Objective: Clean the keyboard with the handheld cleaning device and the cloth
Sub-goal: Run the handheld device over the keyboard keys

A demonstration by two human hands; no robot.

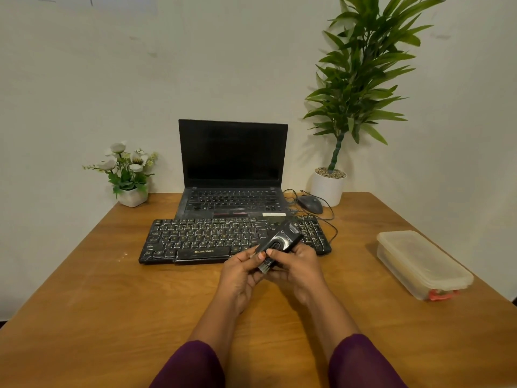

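Right hand (298, 266) grips small black plastic cleaning device (280, 241) near dusty black keyboard (207, 238). Left hand (240, 271) pinches grey brush end (265, 266), likely getting it ready.

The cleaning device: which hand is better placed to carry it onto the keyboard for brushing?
Probably the right. The right hand wraps the body of the cleaning device, thumb on top, while the left hand only holds it near its bristles. The keyboard lies just beyond both hands.

Soft even indoor light, faint shadows on wall, wide-angle edge bending
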